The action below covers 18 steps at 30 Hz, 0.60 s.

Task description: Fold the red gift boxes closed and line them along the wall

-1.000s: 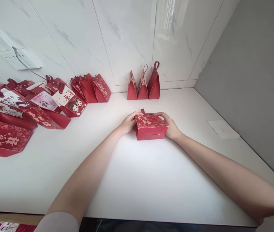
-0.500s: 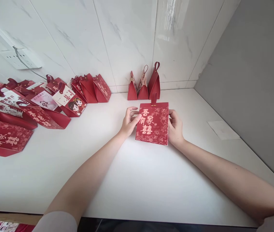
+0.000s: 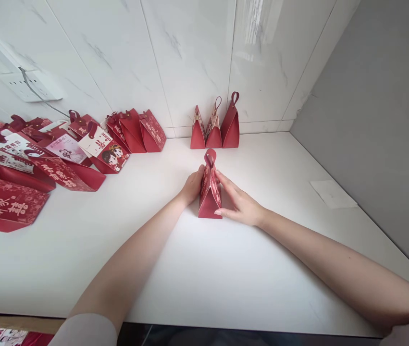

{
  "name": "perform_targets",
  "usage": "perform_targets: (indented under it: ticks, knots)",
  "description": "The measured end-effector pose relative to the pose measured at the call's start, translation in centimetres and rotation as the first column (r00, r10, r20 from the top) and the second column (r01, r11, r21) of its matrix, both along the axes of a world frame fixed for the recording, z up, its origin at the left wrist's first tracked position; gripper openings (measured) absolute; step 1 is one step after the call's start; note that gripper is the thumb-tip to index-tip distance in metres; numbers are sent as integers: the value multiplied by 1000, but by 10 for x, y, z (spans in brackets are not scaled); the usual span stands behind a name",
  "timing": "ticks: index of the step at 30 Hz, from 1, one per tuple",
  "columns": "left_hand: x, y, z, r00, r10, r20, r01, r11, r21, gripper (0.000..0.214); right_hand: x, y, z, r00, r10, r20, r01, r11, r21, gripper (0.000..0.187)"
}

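A red gift box [image 3: 210,204] with a ribbon loop on top stands upright on the white table, its plain triangular end toward me. My left hand [image 3: 192,186] presses against its left printed side, fingers mostly hidden behind it. On the other side, my right hand [image 3: 238,201] lies along the right face, thumb at the lower front edge and fingers higher up. Between them the two hands hold the box. Just behind it, three similar boxes stand in a row by the wall, the rightmost red one [image 3: 230,129] with a tall ribbon loop.
Many red and printed gift boxes [image 3: 69,175] crowd the left of the white table [image 3: 190,278]. A white paper piece [image 3: 333,194] lies at the right. A socket [image 3: 33,86] with a cable is on the tiled wall. More red packaging [image 3: 9,337] shows at lower left.
The gift box has been turned from its printed face to its triangular end and shifted slightly left. My right hand has moved left with it, its fingers now along the side.
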<state>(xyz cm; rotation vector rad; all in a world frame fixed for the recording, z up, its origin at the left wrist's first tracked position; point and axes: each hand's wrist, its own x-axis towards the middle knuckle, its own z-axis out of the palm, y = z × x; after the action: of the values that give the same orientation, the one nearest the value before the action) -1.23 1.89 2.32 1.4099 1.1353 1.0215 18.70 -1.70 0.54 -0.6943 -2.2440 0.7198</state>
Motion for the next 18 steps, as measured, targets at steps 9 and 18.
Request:
perform_targets:
  ticks: [9,18]
  knots:
    - [-2,9,-12,994,60,-93,-61,998,-5,71,10,13,-2,978,52,-202,-126,921,-370,72]
    - [-6,6,-10,966,-50,255,-2,980,200,47,7,14,2,940,-51,-337,-147,830,-537,56]
